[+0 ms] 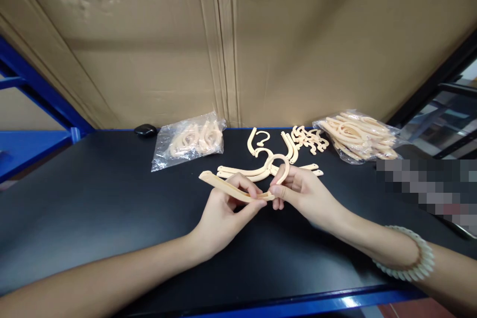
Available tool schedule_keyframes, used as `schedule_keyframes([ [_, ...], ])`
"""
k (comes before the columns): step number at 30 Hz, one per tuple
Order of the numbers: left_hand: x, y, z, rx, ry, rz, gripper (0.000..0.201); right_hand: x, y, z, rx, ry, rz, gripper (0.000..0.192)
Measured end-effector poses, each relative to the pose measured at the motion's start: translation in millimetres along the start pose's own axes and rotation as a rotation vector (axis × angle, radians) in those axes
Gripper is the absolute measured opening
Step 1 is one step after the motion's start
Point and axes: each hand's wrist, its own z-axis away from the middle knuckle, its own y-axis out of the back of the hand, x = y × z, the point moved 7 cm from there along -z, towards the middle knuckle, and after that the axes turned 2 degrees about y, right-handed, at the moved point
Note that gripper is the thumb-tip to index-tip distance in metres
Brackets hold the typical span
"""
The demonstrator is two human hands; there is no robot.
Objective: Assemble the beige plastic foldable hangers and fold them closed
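The left hand (223, 208) pinches a long beige hanger arm (231, 190), fingers closed on it just above the surface (93, 198). The right hand (301, 191) grips a curved hook piece (280, 166), fingertips shut, its end touching the arm's end. This looks like the joining step; seating it likely needs both ends lined up and pressed together.

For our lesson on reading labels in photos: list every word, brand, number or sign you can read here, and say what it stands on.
None: no readable text shows anywhere.
Cardboard wall: plain, no print.
Plastic bags and: no label visible.
Beige plastic pieces held by the left hand and right hand: no marking to be made out.
Blurred patch at right: unreadable.
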Motion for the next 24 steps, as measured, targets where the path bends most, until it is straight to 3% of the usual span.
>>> schedule_keyframes([
  [12, -8, 1.2, -1, 0.086, 0.118, 0.142, 0.027, -3, 2, 0, 0.063, 0.118, 0.088, 0.018],
  [17, -13, -2.4, -1, 0.021, 0.155, 0.181, 0.026, -6, -6, 0, -0.034, 0.047, 0.033, 0.019],
  [19, -15, 0.0, -2, 0.046, 0.176, 0.207, 0.026, -13, 4, -5, -0.041, 0.059, 0.06, 0.025],
  [21, -17, 3.0, -3, 0.086, 0.202, 0.239, 0.028, -22, 29, -14, 0.043, 0.131, 0.196, 0.033],
  [24, -19, 5.7, -4, 0.125, 0.238, 0.27, 0.032, -32, 71, -29, 0.21, 0.303, 0.662, 0.025],
])
